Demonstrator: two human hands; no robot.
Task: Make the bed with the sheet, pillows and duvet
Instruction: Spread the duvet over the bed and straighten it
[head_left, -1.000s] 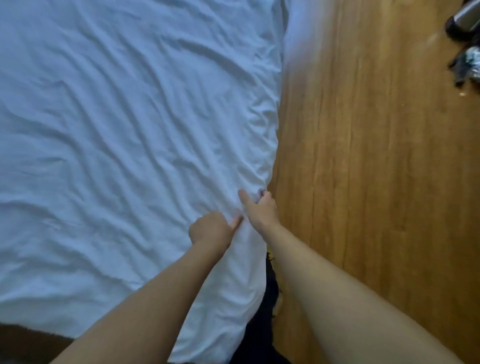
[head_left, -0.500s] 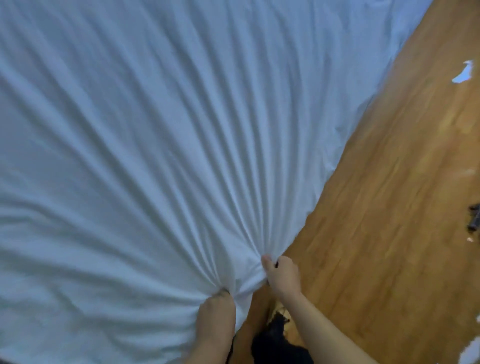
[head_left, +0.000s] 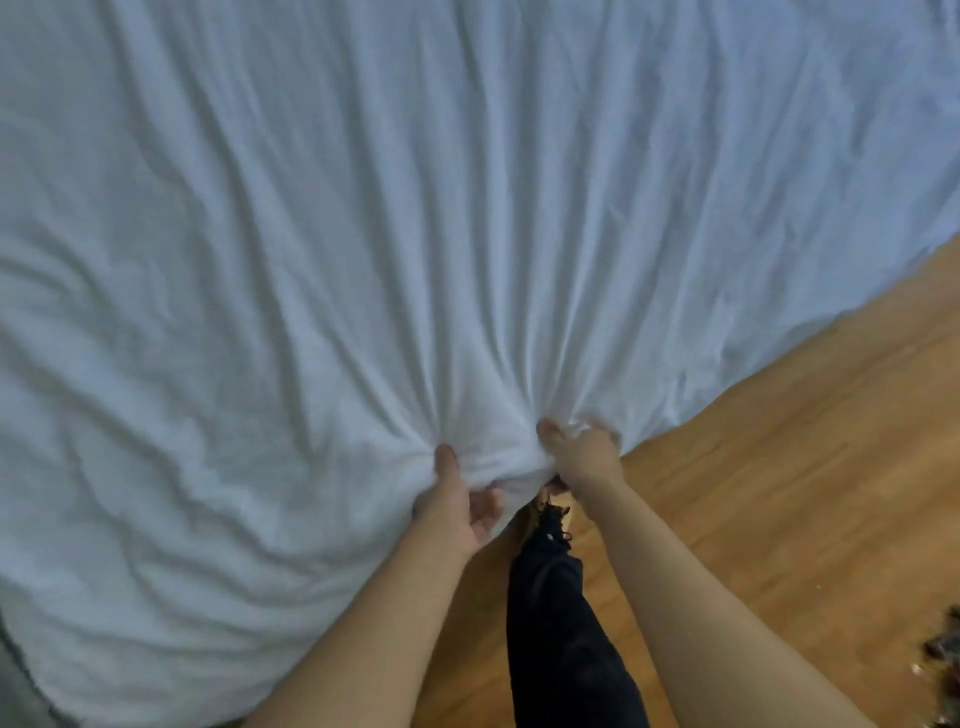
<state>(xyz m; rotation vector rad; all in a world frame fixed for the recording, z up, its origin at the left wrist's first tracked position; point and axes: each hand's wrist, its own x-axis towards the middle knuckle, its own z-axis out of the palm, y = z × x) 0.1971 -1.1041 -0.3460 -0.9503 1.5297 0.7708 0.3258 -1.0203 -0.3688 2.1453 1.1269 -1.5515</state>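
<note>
A white sheet (head_left: 395, 218) fills most of the view, spread wide with long folds that run toward its near edge. My left hand (head_left: 460, 501) grips a bunch of that edge, thumb on top and fingers curled under the cloth. Just to its right, my right hand (head_left: 582, 449) holds the same bunched edge, fingers closed round the fabric. The two hands are a short gap apart. No pillows or duvet are in view.
Wooden floor (head_left: 779, 467) lies to the right and below the sheet. My leg in dark trousers (head_left: 561, 623) stands between my arms. Some small dark clutter (head_left: 943, 654) sits at the right edge. A grey strip (head_left: 15, 691) shows at the bottom left corner.
The view has swung, so the floor edge now runs lower right. The hands keep hold of the sheet's edge and sit a little farther apart. The folds fan out from the grip.
</note>
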